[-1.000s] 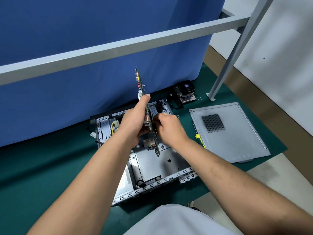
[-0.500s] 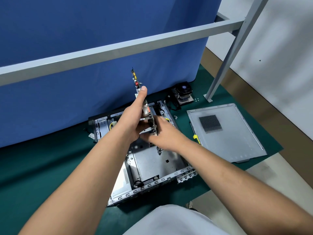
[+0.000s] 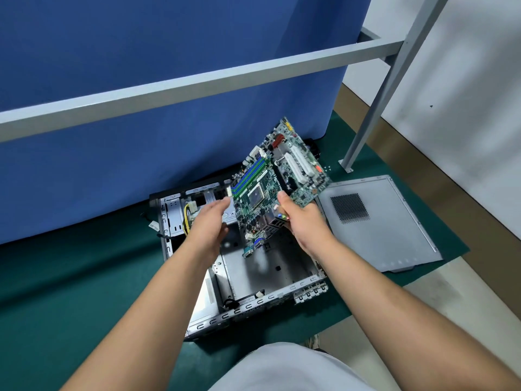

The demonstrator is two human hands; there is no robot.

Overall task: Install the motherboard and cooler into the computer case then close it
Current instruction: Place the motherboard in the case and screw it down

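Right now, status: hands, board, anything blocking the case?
Right hand grips motherboard, held tilted above open case. Left hand open beside the board, not holding it. Case floor looks clear; side panel lies off to the right.

Bright, even overhead light. Soft shadows lie on the mat [image 3: 70, 277] by the curtain [image 3: 141, 80] and inside the case [image 3: 267, 266]. Wide-angle bending at edges; hands slightly blurred.

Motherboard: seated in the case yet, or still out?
Out. The right hand holds the motherboard tilted above the open case, whose floor is bare.
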